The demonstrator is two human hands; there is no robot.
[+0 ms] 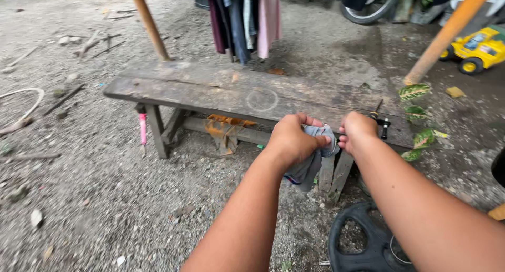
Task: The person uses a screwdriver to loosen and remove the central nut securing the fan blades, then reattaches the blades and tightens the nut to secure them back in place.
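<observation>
My left hand (pixel 292 140) is closed around a grey-blue cloth (pixel 310 164) that hangs down below it, in front of an old wooden bench (pixel 221 90). My right hand (pixel 356 131) is curled into a fist right beside it and touches the cloth's upper edge. A small tool with a black handle (pixel 383 123) pokes out just past the right hand, lying on the bench's near right end; whether the hand grips it cannot be told.
An orange-brown rag (pixel 225 130) lies under the bench, and a pink-handled tool (pixel 142 129) hangs by its left leg. A black tyre-like ring (pixel 363 240) lies on the gravel below my arms. Clothes (pixel 242 19) hang behind the bench, with wooden poles (pixel 150 24), a yellow toy truck (pixel 476 48) and a leafy plant (pixel 418 114).
</observation>
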